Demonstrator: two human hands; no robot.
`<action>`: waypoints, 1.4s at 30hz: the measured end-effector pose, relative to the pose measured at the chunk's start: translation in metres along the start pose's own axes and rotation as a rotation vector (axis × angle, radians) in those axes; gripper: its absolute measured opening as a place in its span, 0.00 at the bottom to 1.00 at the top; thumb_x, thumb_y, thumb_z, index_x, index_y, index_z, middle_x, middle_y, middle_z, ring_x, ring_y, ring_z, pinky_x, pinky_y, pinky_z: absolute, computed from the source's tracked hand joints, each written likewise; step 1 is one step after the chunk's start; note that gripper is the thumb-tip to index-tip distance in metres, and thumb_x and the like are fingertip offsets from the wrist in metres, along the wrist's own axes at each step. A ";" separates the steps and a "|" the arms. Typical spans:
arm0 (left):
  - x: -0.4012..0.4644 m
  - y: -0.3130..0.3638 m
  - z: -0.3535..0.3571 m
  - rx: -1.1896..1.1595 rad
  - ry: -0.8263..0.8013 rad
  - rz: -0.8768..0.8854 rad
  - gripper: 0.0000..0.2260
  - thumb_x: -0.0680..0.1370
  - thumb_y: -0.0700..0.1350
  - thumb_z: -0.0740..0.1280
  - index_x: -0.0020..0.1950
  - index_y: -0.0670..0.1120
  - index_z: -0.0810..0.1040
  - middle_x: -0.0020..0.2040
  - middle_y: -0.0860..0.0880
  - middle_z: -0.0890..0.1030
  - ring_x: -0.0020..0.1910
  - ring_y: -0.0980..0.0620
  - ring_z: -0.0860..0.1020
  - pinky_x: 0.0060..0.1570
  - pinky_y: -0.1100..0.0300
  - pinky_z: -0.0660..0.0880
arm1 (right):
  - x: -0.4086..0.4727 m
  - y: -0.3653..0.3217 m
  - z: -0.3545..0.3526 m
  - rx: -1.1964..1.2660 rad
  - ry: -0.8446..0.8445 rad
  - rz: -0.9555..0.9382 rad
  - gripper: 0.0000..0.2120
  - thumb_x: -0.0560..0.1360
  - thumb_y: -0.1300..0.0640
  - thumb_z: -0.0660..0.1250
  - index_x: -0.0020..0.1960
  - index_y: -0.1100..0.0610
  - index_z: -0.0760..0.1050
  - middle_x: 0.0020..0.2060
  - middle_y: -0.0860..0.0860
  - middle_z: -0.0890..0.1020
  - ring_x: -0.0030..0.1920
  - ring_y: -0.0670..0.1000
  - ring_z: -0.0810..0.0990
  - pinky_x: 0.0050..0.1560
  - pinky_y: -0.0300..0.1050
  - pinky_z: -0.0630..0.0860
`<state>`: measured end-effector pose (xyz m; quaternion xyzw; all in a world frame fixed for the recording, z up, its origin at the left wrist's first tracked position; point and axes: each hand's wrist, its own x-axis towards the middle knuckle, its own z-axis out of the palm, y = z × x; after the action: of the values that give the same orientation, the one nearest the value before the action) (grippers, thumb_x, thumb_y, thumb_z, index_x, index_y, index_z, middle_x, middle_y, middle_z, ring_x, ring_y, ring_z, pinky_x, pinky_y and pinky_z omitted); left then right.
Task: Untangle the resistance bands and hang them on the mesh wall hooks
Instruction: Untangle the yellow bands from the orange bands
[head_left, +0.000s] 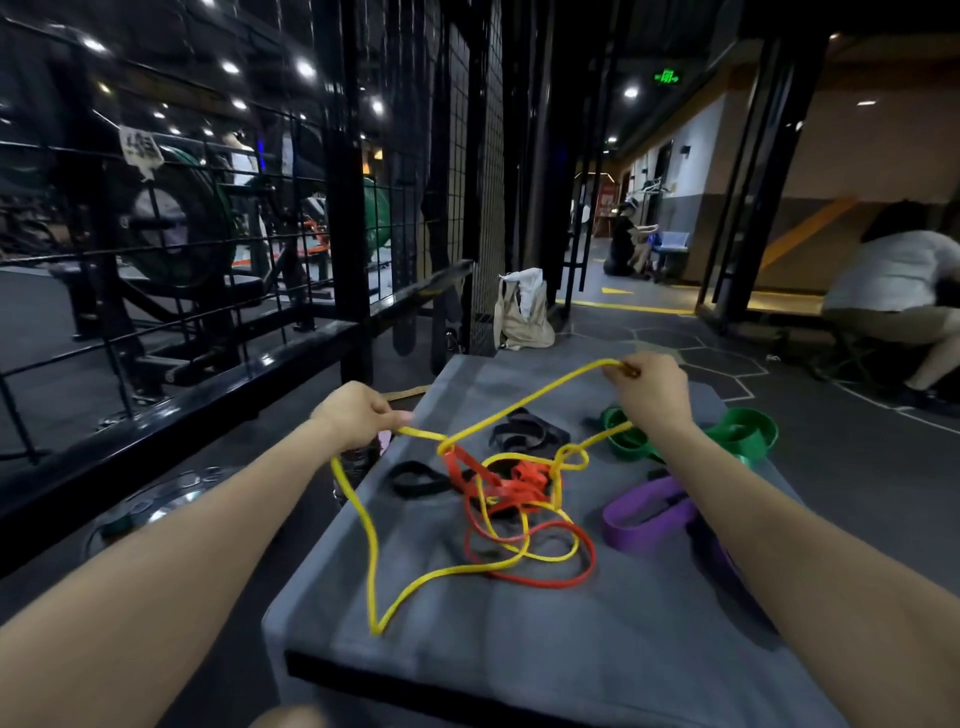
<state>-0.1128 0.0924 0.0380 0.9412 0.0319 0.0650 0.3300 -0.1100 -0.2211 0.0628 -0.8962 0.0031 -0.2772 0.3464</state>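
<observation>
Untangling step, nothing hung yet. Both hands are on the yellow band (374, 551): left hand (358, 413) has its fingers curled round one strand at the near-left edge of the grey padded surface (571, 649), right hand (652, 387) pinches the top of a lifted loop between thumb & fingertips, held up over the far end of the surface. Between the hands the yellow runs down into a knot w/ the red band (524, 488), roughly mid-surface; red looks bunched & twisted there, w/ a looser red loop lying flat toward the near side. Yellow crosses through red in at least two spots, and one long yellow loop hangs off the left edge.

Other bands lie apart from the knot: black band (415, 478) just left of it, another dark band (524, 428) behind it, green band (743, 431) far right, purple band (649, 512) right of the knot. These seem already separate.

Next move, as I judge it: keep the yellow taut, find where it wraps the red, then feed one yellow loop back thru the red rather than pulling harder, since a straight pull would prob tighten the knot. Once free, carry it to the mesh wall (234, 218) on the left; hooks aren't clear enough to pick out from here
</observation>
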 end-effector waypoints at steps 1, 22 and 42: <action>-0.001 -0.002 -0.001 0.041 0.035 -0.031 0.20 0.72 0.57 0.70 0.26 0.47 0.75 0.27 0.49 0.71 0.27 0.51 0.67 0.29 0.60 0.61 | 0.000 0.005 -0.003 -0.017 0.021 0.038 0.18 0.77 0.57 0.65 0.30 0.61 0.67 0.26 0.54 0.67 0.34 0.56 0.68 0.32 0.48 0.58; -0.044 0.079 0.079 -0.619 -0.505 0.297 0.28 0.70 0.34 0.71 0.67 0.47 0.67 0.62 0.50 0.73 0.69 0.50 0.67 0.64 0.54 0.70 | -0.016 -0.080 -0.003 0.293 -0.316 -0.013 0.33 0.81 0.44 0.48 0.33 0.66 0.76 0.16 0.50 0.71 0.13 0.42 0.65 0.17 0.33 0.62; -0.030 0.087 0.090 0.038 -0.330 0.425 0.11 0.72 0.44 0.73 0.52 0.43 0.79 0.52 0.46 0.80 0.52 0.49 0.78 0.54 0.56 0.74 | -0.022 -0.081 -0.005 0.148 -0.328 -0.171 0.19 0.78 0.52 0.61 0.33 0.61 0.77 0.28 0.56 0.74 0.26 0.49 0.68 0.30 0.42 0.67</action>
<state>-0.1284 -0.0340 0.0195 0.9307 -0.2195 -0.0219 0.2917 -0.1460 -0.1581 0.1056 -0.8985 -0.1497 -0.1552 0.3823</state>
